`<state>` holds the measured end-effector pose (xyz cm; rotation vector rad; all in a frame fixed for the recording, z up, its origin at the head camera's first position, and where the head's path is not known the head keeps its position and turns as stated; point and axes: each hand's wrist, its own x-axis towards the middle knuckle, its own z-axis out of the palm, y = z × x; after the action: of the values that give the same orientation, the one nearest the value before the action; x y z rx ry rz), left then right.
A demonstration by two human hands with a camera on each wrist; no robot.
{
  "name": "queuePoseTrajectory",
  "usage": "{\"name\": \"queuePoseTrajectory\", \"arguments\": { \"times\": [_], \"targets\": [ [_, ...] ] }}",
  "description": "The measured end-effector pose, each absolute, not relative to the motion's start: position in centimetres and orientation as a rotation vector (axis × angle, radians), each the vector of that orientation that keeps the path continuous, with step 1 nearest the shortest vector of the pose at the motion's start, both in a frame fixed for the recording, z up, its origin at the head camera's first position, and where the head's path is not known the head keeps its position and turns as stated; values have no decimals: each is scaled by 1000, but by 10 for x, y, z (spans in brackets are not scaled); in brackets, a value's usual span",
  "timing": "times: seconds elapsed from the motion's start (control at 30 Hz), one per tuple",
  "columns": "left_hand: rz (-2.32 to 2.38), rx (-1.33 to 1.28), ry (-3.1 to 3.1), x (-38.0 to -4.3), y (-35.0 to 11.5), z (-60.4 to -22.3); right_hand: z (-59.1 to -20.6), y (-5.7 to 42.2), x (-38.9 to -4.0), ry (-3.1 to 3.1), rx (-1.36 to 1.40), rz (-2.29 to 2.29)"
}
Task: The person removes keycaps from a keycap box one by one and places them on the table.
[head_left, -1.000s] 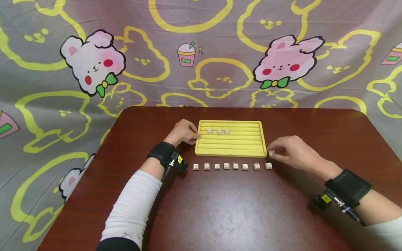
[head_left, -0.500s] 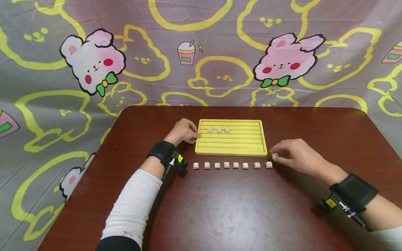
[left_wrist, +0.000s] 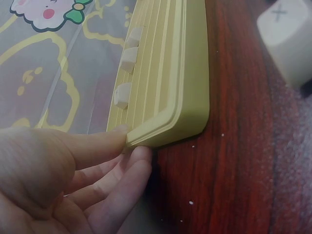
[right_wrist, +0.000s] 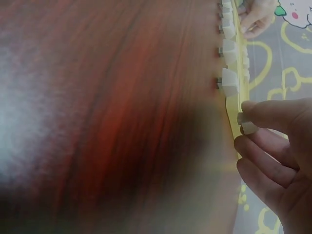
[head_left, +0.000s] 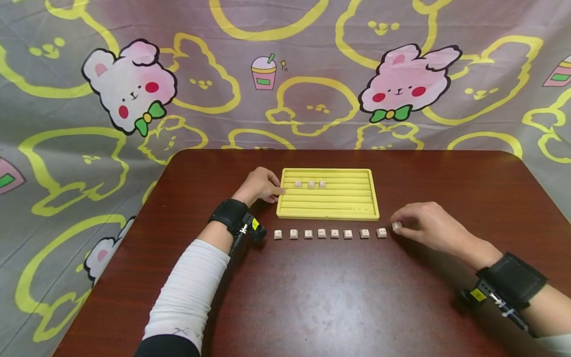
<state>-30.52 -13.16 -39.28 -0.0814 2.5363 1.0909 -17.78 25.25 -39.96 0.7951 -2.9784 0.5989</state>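
Keycap (head_left: pixel 396 226) sits in your right hand (head_left: pixel 426 221), pinched between thumb and fingertips, gap only as wide as the cap; whether it touches the table (head_left: pixel 334 297) can't be told. It's just right of the last cap in a row of eight loose keycaps (head_left: pixel 334 234), spaced out along the near side of the yellow tray (head_left: pixel 330 201). Your left hand (head_left: pixel 260 185) has the tray's left rim, thumb on top, fingers against it from outside and below, closed to the rim's thickness. Tray is ridged into long slots, holding three keycaps (head_left: pixel 311 184) in one line, far side, left of centre; their legends are too small to read. Versus one second ago: your right hand and its cap went from beside the tray's near right corner to farther right and nearer you; tray contents, row and left-hand grip match.
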Motion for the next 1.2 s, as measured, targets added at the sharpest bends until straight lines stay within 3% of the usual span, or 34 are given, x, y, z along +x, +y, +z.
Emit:
{"name": "queuePoseTrajectory", "arguments": {
  "times": [1.2],
  "targets": [
    [1097,-103,2521,-307,-132,-394,-413,256,-174,-2903,858,639]
  ]
}}
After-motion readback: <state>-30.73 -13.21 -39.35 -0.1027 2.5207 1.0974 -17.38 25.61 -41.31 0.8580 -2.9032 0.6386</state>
